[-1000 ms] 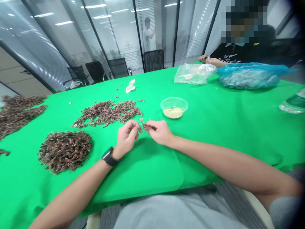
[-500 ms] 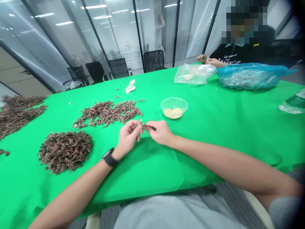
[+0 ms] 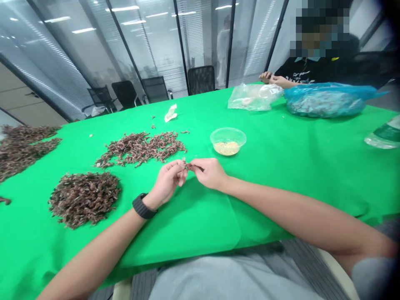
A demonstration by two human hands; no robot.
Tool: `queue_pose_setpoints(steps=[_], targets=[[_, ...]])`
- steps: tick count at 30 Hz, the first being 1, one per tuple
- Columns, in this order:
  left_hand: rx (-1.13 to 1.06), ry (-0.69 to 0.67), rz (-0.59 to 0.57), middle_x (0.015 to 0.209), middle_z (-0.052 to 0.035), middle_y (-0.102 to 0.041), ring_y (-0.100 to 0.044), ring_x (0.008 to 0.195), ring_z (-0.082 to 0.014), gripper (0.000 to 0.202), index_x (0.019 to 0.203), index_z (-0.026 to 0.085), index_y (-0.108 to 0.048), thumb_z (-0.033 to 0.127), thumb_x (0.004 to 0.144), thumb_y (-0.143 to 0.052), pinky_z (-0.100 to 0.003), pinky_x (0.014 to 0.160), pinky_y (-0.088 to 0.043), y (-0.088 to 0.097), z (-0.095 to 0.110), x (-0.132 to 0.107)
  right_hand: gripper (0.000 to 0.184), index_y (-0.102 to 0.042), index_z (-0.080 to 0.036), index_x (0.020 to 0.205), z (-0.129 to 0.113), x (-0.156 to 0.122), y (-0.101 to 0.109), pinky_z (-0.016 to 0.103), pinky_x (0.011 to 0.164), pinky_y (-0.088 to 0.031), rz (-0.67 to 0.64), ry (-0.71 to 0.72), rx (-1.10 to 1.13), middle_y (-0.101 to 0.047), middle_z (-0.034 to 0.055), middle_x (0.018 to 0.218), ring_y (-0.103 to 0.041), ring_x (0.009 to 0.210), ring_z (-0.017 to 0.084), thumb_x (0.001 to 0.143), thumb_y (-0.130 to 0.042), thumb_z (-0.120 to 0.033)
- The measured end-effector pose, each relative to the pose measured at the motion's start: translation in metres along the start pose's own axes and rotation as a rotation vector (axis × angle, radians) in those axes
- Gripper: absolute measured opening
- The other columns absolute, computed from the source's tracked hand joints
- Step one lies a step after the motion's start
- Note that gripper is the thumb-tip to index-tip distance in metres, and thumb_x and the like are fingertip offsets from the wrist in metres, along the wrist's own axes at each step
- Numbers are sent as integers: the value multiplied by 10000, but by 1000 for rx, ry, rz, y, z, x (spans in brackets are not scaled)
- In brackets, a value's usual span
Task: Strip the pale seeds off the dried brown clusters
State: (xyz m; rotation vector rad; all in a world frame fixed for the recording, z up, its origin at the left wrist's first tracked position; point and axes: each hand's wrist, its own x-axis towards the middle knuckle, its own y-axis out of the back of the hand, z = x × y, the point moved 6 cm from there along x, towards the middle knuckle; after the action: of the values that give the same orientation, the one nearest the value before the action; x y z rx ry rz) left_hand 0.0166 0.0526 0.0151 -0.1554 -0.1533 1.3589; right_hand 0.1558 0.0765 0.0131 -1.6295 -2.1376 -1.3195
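Green-covered worktop (image 3: 281, 175): the left hand (image 3: 167, 181) and right hand (image 3: 211, 173) meet mid-worktop, their fingers (image 3: 196, 163) clamped on a small brown piece (image 3: 189, 166), near a scattered brown heap (image 3: 140, 148) and a clear plastic bowl (image 3: 228, 130).

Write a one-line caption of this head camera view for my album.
The left hand and right hand pinch a small brown piece over a green tablecloth, near a heap of similar pieces.

I could read no words, numbers or brands anywhere. The white print (image 3: 301, 76) on my co-worker's shirt (image 3: 289, 70) was too small and blurred to make out, as were the green label (image 3: 387, 132) on the bottle (image 3: 376, 142) and the small tag (image 3: 274, 90) on the clear bag (image 3: 251, 99).
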Motion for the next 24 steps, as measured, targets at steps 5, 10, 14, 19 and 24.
queue_pose_setpoints(steps=[5, 10, 14, 19, 24], targets=[[37, -32, -11, 647, 22, -606, -436, 426, -41, 175, 757, 153, -580, 270, 863, -656, -205, 458, -321, 0, 2, 2, 268, -675, -159, 717, 0, 0, 1, 244, 582, -317, 2, -18, 11, -653, 12, 638, -507, 565, 108, 953, -578, -241], [151, -84, 8, 662, 17, -625, -426, 430, -36, 156, 786, 151, -584, 267, 865, -652, -193, 455, -302, 1, 7, 3, 305, -638, -154, 668, 1, -1, -1, 254, 554, -271, -13, -45, 14, -596, -3, 581, -444, 530, 96, 947, -583, -265], [288, -151, 68, 637, 18, -614, -434, 430, -52, 161, 794, 164, -563, 281, 855, -655, -194, 439, -310, 2, 12, 0, 304, -625, -153, 652, 1, -2, -3, 258, 558, -266, -13, -46, 22, -584, -3, 585, -447, 542, 98, 933, -593, -266], [522, -334, 117, 684, 11, -615, -489, 528, -81, 148, 842, 174, -593, 298, 859, -672, -204, 525, -385, 1, 21, -7, 363, -553, -158, 594, -2, -2, -5, 262, 556, -260, -40, -48, 46, -531, -18, 552, -421, 530, 93, 930, -592, -288], [906, -537, 107, 700, 4, -625, -538, 605, -115, 46, 872, 199, -648, 242, 857, -654, -223, 611, -415, 5, 32, -10, 380, -482, -167, 552, -4, -2, -5, 258, 547, -250, -69, -46, 97, -475, -35, 506, -387, 513, 88, 896, -604, -268]])
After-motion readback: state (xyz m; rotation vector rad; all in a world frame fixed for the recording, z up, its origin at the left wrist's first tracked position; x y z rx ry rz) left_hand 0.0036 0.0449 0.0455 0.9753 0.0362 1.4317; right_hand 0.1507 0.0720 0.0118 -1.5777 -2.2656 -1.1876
